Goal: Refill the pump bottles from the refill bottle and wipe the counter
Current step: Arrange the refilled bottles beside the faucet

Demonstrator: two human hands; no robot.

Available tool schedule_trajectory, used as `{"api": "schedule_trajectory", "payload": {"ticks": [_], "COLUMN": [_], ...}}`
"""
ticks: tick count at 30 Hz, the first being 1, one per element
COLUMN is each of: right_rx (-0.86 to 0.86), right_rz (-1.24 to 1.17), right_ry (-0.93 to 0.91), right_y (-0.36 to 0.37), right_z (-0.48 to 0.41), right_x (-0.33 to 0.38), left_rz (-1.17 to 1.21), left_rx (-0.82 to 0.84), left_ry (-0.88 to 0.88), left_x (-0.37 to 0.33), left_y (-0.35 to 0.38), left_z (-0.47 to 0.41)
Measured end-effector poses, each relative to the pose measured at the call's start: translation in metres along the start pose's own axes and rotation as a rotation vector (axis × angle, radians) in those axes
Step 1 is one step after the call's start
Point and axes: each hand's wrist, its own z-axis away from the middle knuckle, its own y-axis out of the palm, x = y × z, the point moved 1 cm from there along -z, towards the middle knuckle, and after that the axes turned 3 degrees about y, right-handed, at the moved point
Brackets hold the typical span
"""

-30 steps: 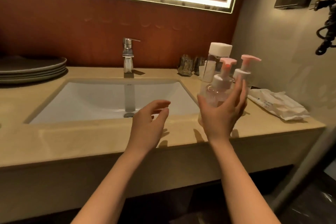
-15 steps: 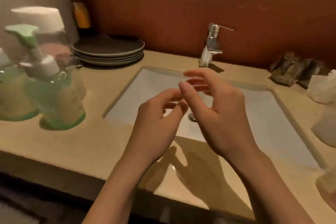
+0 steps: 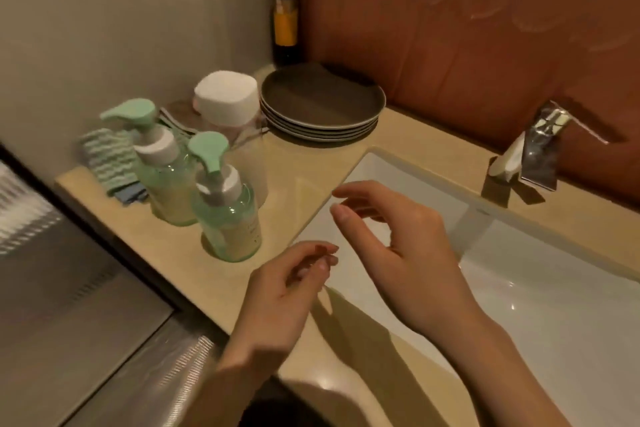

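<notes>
Head view, motion blur over much of the frame. Left hand [image 3: 287, 291] above the counter's [image 3: 304, 166] front edge, fingers loosely curled toward the thumb, nothing in them. Right hand [image 3: 398, 246] over the left rim of the sink [image 3: 540, 274], fingers bent and spread apart, holding nothing. The two hands are close together but apart. Two green pump bottles stand on the counter left of the sink: near pump bottle [image 3: 227, 215] and far pump bottle [image 3: 162, 177], just beside each other; whether they touch cannot be told. Both show pale liquid low in the body; exact levels hard to judge. Refill bottle [image 3: 225, 97] behind them, by the wall: white cap plain, clear body mostly lost to blur and partly hidden by the pump heads. Striped cloth [image 3: 107, 156] partly hidden behind the far pump bottle, with something blue under it that I cannot identify. Stack of dark plates [image 3: 322, 104] just right of the refill bottle. Faucet [image 3: 533, 152] blurred. Dark bottle [image 3: 285, 24] in the corner, yellow label, top lost in shadow. Writing: faint print on the near pump bottle, illegible; nothing readable on the yellow label
</notes>
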Motion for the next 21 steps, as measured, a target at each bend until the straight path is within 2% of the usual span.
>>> {"api": "schedule_trajectory", "payload": {"ticks": [3,6,10,13,16,21], "right_rx": [0.091,0.184,0.228,0.224,0.184,0.010], "right_rz": [-0.062,-0.094,-0.120,-0.118,-0.139,-0.230], "right_ry": [0.002,-0.009,-0.012,0.029,0.085,0.132], "right_y": [0.008,0.022,0.056,0.076,0.100,0.124], "right_z": [-0.011,-0.022,-0.040,-0.049,-0.061,-0.071], "right_x": [0.021,0.039,0.059,0.057,0.058,0.061], "left_rz": [-0.020,-0.062,-0.117,-0.136,-0.205,-0.234], "left_rx": [-0.058,-0.137,-0.381,-0.513,-0.502,-0.382], "left_ry": [-0.149,-0.152,-0.120,-0.189,-0.230,-0.065], "left_x": [-0.009,-0.026,-0.038,-0.031,-0.026,-0.028], "left_y": [-0.014,-0.040,-0.095,-0.128,-0.165,-0.185], "left_z": [0.011,0.014,0.010,-0.003,-0.026,-0.069]}}
